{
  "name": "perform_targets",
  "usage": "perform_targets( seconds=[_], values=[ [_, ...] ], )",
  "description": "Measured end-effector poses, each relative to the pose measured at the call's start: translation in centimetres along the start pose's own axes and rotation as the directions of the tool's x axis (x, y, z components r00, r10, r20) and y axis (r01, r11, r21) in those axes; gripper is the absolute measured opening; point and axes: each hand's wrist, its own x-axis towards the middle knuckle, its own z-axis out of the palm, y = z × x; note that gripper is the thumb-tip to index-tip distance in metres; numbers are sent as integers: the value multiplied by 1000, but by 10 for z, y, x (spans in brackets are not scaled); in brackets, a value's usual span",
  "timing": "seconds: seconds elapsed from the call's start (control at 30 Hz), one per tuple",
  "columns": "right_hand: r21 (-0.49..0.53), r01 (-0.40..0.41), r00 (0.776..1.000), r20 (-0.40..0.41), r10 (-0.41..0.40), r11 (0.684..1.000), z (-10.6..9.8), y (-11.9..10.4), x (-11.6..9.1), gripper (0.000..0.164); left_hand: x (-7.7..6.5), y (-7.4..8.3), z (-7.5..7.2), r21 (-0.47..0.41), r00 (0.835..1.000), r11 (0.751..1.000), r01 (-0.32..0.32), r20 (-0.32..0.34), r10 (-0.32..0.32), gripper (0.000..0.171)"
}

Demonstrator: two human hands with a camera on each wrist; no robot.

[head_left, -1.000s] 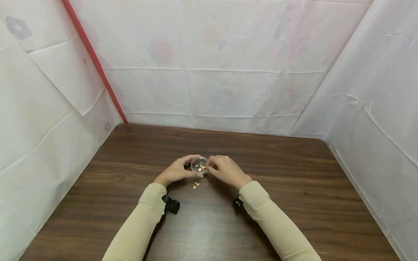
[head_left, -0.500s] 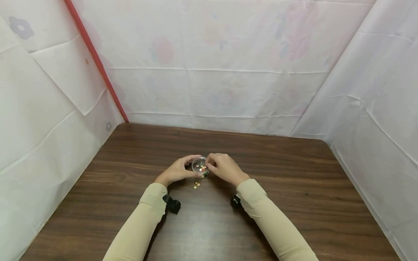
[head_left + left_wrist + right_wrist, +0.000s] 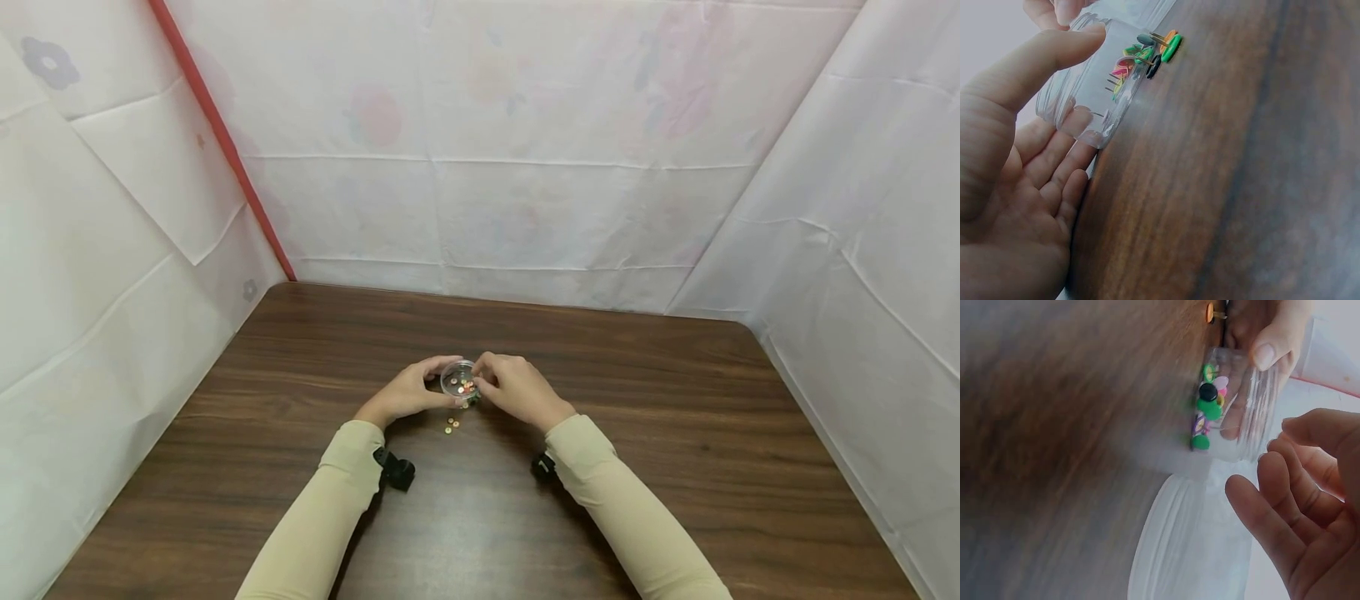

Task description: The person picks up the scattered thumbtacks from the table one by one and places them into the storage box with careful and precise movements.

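A clear plastic jar point(image 3: 454, 379) with a threaded rim holds several coloured thumbtacks point(image 3: 1209, 407) at its bottom. My left hand point(image 3: 408, 392) grips the jar from the left, its thumb along one side and the fingers round the other. From the right, my right hand point(image 3: 517, 390) reaches to the jar's mouth, with bent fingers and thumb close together at the rim. No thumbtack shows between those fingertips in the right wrist view; I cannot tell whether they pinch one. Several loose thumbtacks, among them a green thumbtack point(image 3: 1172, 48), lie right beside the jar's base.
Nearer to me, loose thumbtacks point(image 3: 452, 425) lie on the dark wooden table point(image 3: 637, 392). A clear rounded plastic rim point(image 3: 1159, 534) shows close up in the right wrist view. White printed sheets point(image 3: 525, 208) stand round the table's back and sides.
The fingers of my right hand move slightly at the jar's rim, first up, then back down. My left hand and the loose thumbtacks near me keep their places.
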Motion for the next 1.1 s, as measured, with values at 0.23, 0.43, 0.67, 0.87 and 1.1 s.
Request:
perform_targets(
  seconds=[0.23, 0.43, 0.67, 0.87, 1.1],
  values=[
    [6, 75, 997, -2, -75, 997, -2, -11, -7, 9, -1, 0, -1, -1, 1000, 1000, 15, -1, -15, 77],
    [-28, 185, 982, 43, -183, 982, 3, -18, -12, 4, -2, 4, -1, -35, 1000, 999, -23, 20, 24, 78],
    [-5, 267, 955, 137, -263, 964, 10, -25, -14, 6, -13, 33, -6, -61, 997, 997, -38, 66, 42, 73],
    [13, 271, 942, 200, -268, 962, 18, -28, -13, 8, -13, 34, -7, -47, 997, 998, -37, 66, 40, 71],
    [0, 245, 943, 231, -239, 969, 23, -28, -12, 9, -5, 15, -5, -60, 997, 997, -46, 55, 49, 74]
  ],
)
